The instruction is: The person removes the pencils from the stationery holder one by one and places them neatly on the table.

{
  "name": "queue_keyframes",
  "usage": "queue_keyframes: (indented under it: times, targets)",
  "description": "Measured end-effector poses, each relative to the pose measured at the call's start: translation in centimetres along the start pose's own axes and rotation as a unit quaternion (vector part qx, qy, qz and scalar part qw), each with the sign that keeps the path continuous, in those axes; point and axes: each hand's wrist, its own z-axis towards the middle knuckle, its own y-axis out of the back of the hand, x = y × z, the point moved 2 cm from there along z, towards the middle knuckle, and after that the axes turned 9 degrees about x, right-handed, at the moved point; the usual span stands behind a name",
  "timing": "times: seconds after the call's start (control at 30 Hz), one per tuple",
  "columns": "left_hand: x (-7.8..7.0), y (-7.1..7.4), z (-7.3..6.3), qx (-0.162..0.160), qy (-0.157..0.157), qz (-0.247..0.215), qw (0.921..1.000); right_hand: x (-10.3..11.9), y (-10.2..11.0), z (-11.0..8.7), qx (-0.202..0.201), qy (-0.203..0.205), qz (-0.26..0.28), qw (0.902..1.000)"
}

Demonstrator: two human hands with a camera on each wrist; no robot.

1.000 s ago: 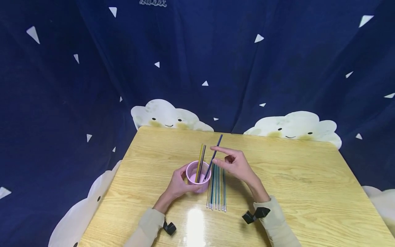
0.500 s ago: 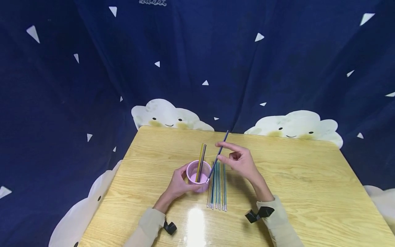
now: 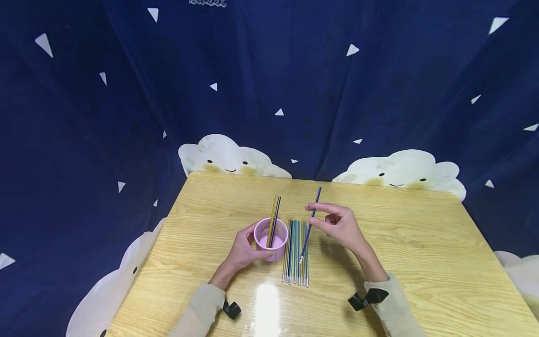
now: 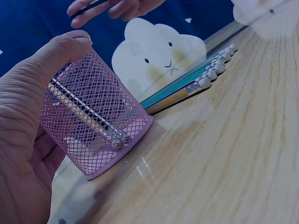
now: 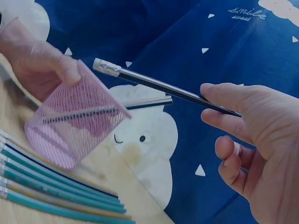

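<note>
My left hand (image 3: 246, 248) grips a pink mesh pencil cup (image 4: 93, 107) around its side, and the cup stands on the table. Inside it lean a yellow pencil (image 3: 272, 220) and a dark pencil (image 5: 140, 105), eraser ends down. Right of the cup, my right hand (image 3: 337, 223) pinches a dark blue pencil (image 3: 309, 229) between thumb and index finger, its white eraser end pointing down toward the left. Below that pencil lies a row of several teal, yellow and dark pencils (image 3: 296, 252), side by side, with their erasers toward me.
The wooden table (image 3: 400, 262) stretches to both sides and ends at a dark blue curtain (image 3: 269, 70) with white triangles and clouds. A black strap camera (image 3: 366, 299) sits on the right wrist, another camera (image 3: 231, 310) on the left.
My right hand has drawn the dark blue pencil out of the cup and carried it right, over the row of pencils. The left hand and cup have stayed put.
</note>
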Motion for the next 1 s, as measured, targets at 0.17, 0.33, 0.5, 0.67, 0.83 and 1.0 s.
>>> queue_keyframes:
  times: [0.17, 0.33, 0.5, 0.67, 0.83, 1.0]
  targets:
    - [0.1, 0.0, 0.0, -0.002, 0.003, 0.005, 1.0000, -1.0, 0.5, -0.7, 0.007, -0.018, -0.012, 0.9998]
    - [0.0, -0.1, 0.1, 0.001, 0.002, -0.001, 1.0000, -2.3, 1.1, -1.4, 0.024, -0.045, -0.008, 0.9987]
    - [0.1, -0.1, 0.1, 0.000, -0.006, -0.002, 1.0000, -4.1, 1.2, -2.0, 0.058, -0.110, -0.024, 0.9919]
    - [0.0, 0.0, 0.1, -0.001, -0.007, 0.004, 1.0000, -5.8, 0.8, -2.7, 0.098, -0.159, -0.039, 0.9817]
    - [0.0, 0.0, 0.1, 0.001, 0.001, 0.000, 1.0000, -7.0, 0.5, -3.0, 0.115, -0.171, -0.052, 0.9771]
    - [0.0, 0.0, 0.2, 0.003, 0.003, 0.005, 1.0000, -7.3, 0.1, -3.1, 0.118, -0.159, -0.076, 0.9772]
